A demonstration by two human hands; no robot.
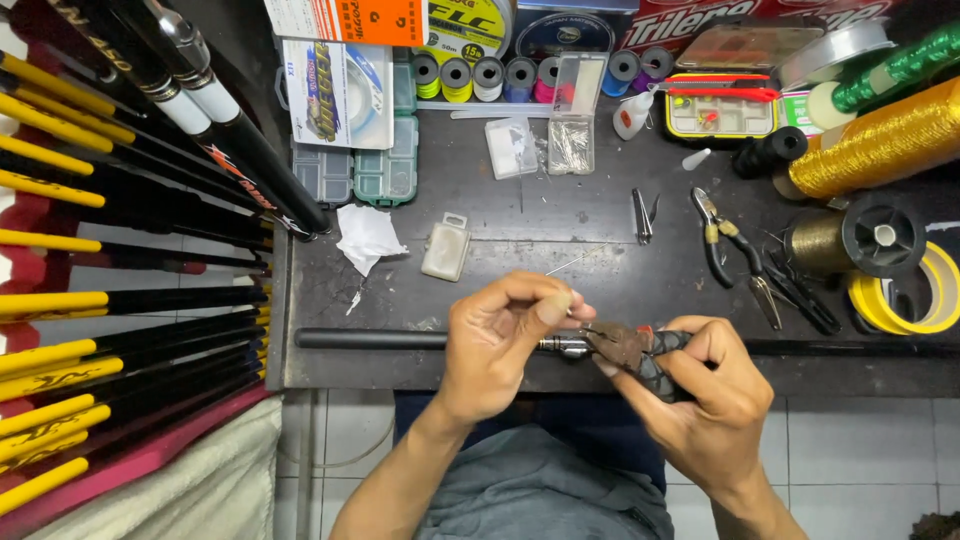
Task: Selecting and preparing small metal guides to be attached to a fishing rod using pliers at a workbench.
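- Pliers (625, 347) sit in my right hand (700, 400), fingers wrapped tight round the dark handles, the rusty jaws biting at the metal fitting on the black rod (370, 339).
- My left hand (500, 345) is closed in a pinch at the same fitting, thumb and forefinger pressed together; a thin pale wire (563, 266) seems to rise from the pinch toward 12 o'clock, though I can't tell whether it is held.
- The rod lies across the near edge of the dark workbench (520, 215), running from 9 to 3 o'clock, with the fitting right between my hands.
- I judge the step in hand to be working the rod's metal fitting with the pliers; the next move calls for a steady left pinch and a small, controlled squeeze or twist.
- At 2 o'clock a second pair of pliers (722, 240) lies idle; at 11 o'clock, a small pale box (446, 247).
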